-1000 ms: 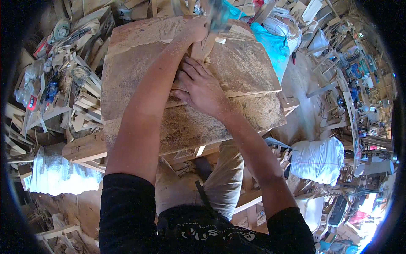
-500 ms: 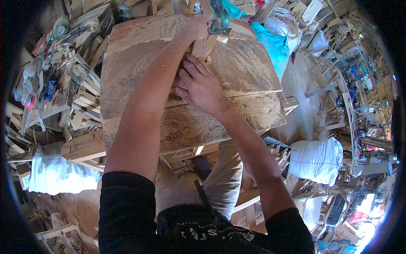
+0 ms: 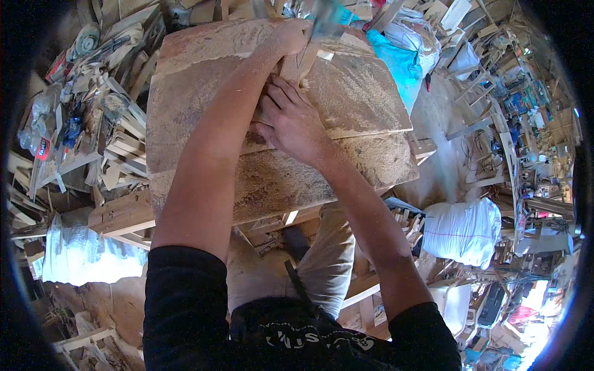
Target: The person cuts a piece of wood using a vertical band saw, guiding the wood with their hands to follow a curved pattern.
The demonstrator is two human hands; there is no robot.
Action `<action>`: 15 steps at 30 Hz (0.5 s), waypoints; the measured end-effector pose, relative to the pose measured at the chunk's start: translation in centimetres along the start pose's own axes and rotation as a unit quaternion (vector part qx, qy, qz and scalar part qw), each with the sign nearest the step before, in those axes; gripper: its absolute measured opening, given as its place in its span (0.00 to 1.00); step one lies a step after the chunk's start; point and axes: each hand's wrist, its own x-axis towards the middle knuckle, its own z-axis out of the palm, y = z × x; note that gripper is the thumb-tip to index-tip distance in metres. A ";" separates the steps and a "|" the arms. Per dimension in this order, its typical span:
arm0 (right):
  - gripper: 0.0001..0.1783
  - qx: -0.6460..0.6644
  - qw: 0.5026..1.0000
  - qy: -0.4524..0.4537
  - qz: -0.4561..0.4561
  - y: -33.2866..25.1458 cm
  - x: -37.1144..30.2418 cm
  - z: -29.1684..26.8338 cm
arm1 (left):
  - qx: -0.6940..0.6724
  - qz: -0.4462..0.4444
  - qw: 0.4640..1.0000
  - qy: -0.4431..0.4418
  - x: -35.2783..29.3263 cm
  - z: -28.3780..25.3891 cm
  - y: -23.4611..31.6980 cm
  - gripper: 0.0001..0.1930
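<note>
Wood piece (image 3: 302, 67): pale, narrow, lying toward the far side of the boards (image 3: 198, 93), its far end passing out of sight at the teal tool.
Line on wood: thin, dark, slightly curved.
Left hand (image 3: 289, 38): at the far left side of the wood piece, just beside the teal tool; the fingers are mostly hidden, so I cannot tell whether they are spread or pinching.
Right hand (image 3: 294, 120): over the near end of the wood piece; fingers bent and slightly spread, pointing away from the body, thumb out to the left. Whether they pinch the wood, I cannot tell.
Arms: the left reaches farther, its forearm passing close to the right fingertips.
Teal tool (image 3: 329, 23): blurred, at the far edge of the boards; its kind is unclear.
Boards: brown, dusted with sawdust, on a wooden frame (image 3: 124, 214).
Scrap (image 3: 325, 55): small, white, right of the wood piece.
Left side: heaped offcuts (image 3: 127, 148) and a clear bottle (image 3: 30, 139).
Right side: a bright blue bag (image 3: 399, 68) beyond the boards, a white sack (image 3: 461, 232) nearer.
</note>
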 end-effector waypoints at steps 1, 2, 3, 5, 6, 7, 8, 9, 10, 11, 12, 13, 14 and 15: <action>0.33 0.001 1.000 0.004 -0.003 -0.3 0.3 0.0 | 0.009 0.002 1.000 0.007 -0.2 -0.4 -0.3 0.19; 0.33 0.001 1.000 0.007 -0.006 -0.6 0.5 0.1 | 0.011 0.002 1.000 0.008 -0.4 -0.8 -0.6 0.19; 0.33 -0.003 1.000 0.008 -0.005 -0.5 0.5 0.1 | 0.009 0.006 1.000 0.008 -0.5 -1.0 -0.2 0.18; 0.33 -0.016 1.000 0.002 -0.002 -0.1 0.2 0.0 | -0.003 0.015 1.000 0.006 -0.9 -1.1 0.7 0.17; 0.34 -0.019 1.000 0.002 -0.004 -0.3 0.3 0.0 | -0.002 0.017 1.000 0.011 -0.9 -1.1 0.3 0.17; 0.34 -0.017 1.000 -0.001 -0.003 -0.3 0.4 0.1 | 0.004 0.026 0.999 0.027 -1.0 -0.9 0.0 0.16; 0.34 -0.015 1.000 -0.005 -0.002 -0.3 0.5 0.0 | 0.019 0.036 0.999 0.031 -0.9 -0.8 -0.3 0.16; 0.34 -0.014 1.000 -0.010 0.000 -0.3 0.4 0.1 | 0.034 0.047 0.998 0.034 -0.8 -0.6 -0.6 0.16; 0.34 -0.010 1.000 -0.006 0.002 -0.3 0.5 0.2 | 0.058 0.060 0.996 0.025 -0.6 -0.5 -0.9 0.16; 0.34 -0.006 1.000 -0.003 0.004 -0.3 0.6 0.3 | 0.067 0.064 0.995 0.021 -0.4 -0.4 -1.2 0.16; 0.34 -0.003 1.000 0.000 0.008 -0.3 0.6 0.4 | 0.075 0.068 0.995 0.016 -0.2 -0.2 -1.3 0.16; 0.34 -0.005 1.000 -0.003 0.006 -0.2 0.6 0.4 | 0.070 0.063 0.995 0.016 0.0 0.1 -1.4 0.16; 0.34 -0.008 1.000 -0.006 0.005 -0.2 0.5 0.4 | 0.050 0.062 0.996 0.027 0.1 0.4 -1.4 0.15; 0.34 -0.011 1.000 -0.009 0.003 -0.2 0.5 0.4 | 0.031 0.061 0.997 0.039 0.1 0.6 -1.5 0.15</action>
